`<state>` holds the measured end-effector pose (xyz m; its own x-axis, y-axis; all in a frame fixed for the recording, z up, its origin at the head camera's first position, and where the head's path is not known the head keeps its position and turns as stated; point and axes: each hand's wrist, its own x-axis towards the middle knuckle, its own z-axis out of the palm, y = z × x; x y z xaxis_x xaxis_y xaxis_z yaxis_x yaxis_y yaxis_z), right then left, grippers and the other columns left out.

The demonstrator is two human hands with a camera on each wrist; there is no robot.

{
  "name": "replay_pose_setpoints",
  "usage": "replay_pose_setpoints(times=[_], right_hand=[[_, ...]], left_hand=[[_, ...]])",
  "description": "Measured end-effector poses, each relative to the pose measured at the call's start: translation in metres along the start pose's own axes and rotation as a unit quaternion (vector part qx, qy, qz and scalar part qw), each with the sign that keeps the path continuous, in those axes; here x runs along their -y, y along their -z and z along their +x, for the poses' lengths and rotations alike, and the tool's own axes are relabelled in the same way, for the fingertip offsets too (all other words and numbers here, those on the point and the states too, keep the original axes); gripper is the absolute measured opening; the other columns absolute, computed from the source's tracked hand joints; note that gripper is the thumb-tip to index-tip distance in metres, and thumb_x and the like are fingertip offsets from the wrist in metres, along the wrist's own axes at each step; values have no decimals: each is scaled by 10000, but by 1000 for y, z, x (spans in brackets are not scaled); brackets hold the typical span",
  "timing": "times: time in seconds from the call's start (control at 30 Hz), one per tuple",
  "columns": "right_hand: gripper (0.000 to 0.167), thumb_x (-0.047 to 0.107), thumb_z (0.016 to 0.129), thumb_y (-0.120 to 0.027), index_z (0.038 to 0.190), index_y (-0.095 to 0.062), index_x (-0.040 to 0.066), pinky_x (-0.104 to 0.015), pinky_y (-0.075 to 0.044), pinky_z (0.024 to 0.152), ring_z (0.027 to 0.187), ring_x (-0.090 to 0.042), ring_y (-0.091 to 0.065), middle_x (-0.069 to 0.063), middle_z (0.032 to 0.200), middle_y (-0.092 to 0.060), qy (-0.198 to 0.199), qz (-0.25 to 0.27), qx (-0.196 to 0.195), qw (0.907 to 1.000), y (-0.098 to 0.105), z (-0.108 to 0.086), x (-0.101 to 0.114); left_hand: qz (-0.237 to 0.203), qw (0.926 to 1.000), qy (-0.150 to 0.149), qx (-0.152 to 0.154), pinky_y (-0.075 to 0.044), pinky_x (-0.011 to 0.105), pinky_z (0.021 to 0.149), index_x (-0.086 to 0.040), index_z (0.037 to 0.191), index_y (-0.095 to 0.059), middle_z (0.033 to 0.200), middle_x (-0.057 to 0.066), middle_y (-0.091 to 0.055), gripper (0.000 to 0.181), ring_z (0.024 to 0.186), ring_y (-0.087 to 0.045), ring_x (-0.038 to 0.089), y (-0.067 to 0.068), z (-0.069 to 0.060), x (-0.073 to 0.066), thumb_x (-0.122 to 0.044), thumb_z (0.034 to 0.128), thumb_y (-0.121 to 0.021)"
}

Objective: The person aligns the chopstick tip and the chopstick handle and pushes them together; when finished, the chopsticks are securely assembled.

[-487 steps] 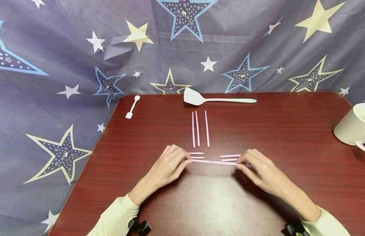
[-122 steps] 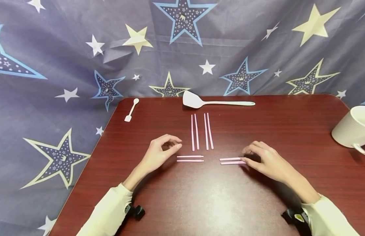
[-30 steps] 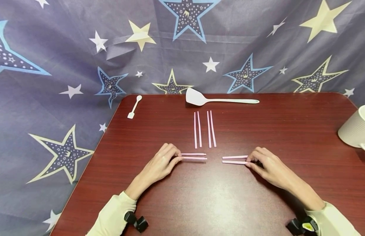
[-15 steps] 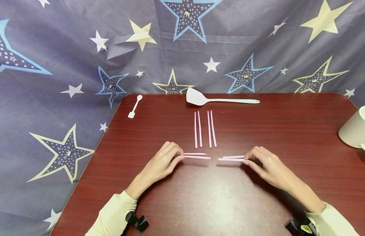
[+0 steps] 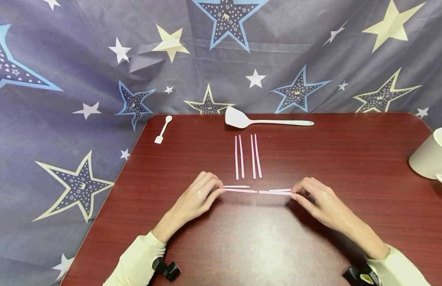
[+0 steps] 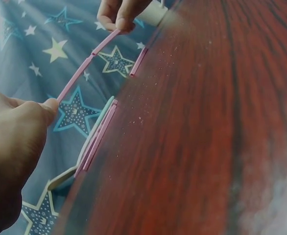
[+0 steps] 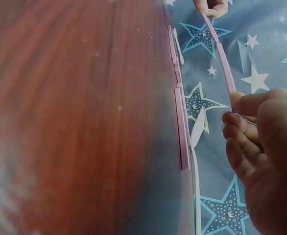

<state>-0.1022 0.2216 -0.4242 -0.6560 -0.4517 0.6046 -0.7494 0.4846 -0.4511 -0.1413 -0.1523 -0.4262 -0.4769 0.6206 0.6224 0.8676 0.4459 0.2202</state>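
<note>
Between the two hands, in the head view, two short pink pieces point at each other: the left hand (image 5: pixel 201 194) pinches the left piece (image 5: pixel 241 190) and the right hand (image 5: pixel 319 202) pinches the right piece (image 5: pixel 272 192), a slim gap parting their tips. Just beyond each held piece lies another short one on the worktop (image 5: pixel 263 246), the left spare (image 5: pixel 238 186) nearest the left hand and the right spare (image 5: pixel 280 190) nearest the right. Farther out from the hands, four long pink sticks (image 5: pixel 253 157) lie in two pairs; these look finished, so one join seems under way and the spares seem to be what remains. Past them rests a white spatula (image 5: pixel 237 118), with a small white spoon (image 5: pixel 163 129) beyond the left hand and a mug (image 5: pixel 431 155) out to the right hand's right. From the left wrist, the pinched pieces appear to meet between the hands, above the worktop. From the right wrist, they again look lined up tip to tip; whether they are joined cannot be told.
</note>
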Motion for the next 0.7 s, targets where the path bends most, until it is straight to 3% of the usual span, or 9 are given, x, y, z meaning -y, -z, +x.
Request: replay_pose_setpoints(times=[0.17,0.47,0.7], right_hand=[[104,242,1027,-677,964,-664,161,-226,-461,704,833,-31,-553,135,932,-618,32,5,7,10000,-1,1,1],[245,378,1065,-584,965,-662,168,-223,-459,698,828,-32,-552,133,935,-617,21,53,1,10000,-2,2,2],[136,283,1043,-649,970,-663,169,-215,-456,706,828,-36,-554,128,930,-621,20,89,-15,10000,-3,0,1]], left_hand=[[35,10000,-63,-15,-478,337,858,-78,985,-649,989,24,-604,98,957,-563,219,0,1,-1,-165,1029,-658],[102,9998,-140,-71,-482,344,859,-79,985,-650,985,27,-607,170,954,-570,223,0,2,-1,-215,1070,-595],[105,9999,-123,-38,-483,343,863,-76,984,-654,988,31,-610,179,958,-572,225,0,2,-1,-223,1069,-598]])
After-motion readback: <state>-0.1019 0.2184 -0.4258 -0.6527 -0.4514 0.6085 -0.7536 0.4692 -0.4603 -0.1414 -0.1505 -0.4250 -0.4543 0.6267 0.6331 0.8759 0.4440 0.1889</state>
